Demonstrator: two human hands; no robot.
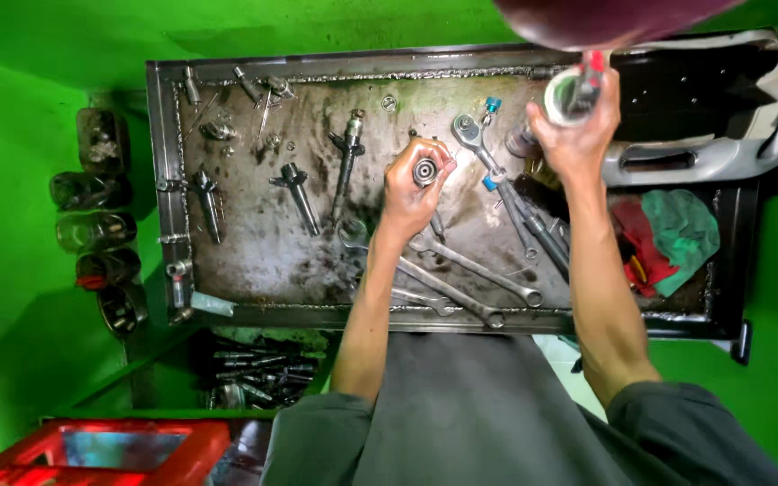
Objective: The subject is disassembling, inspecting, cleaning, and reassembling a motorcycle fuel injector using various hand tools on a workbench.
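Pinching a small round metal part [424, 171] in the left hand [414, 191] and gripping a spray can [573, 94] in the right hand [576, 135], risking a slip onto the greasy steel bench [254, 243] among wrenches [461, 279].

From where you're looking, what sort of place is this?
Most likely a mechanic's workshop. A grimy metal workbench carries combination wrenches and a ratchet; more tools fill a bin below. The left hand holds a small round metal part.
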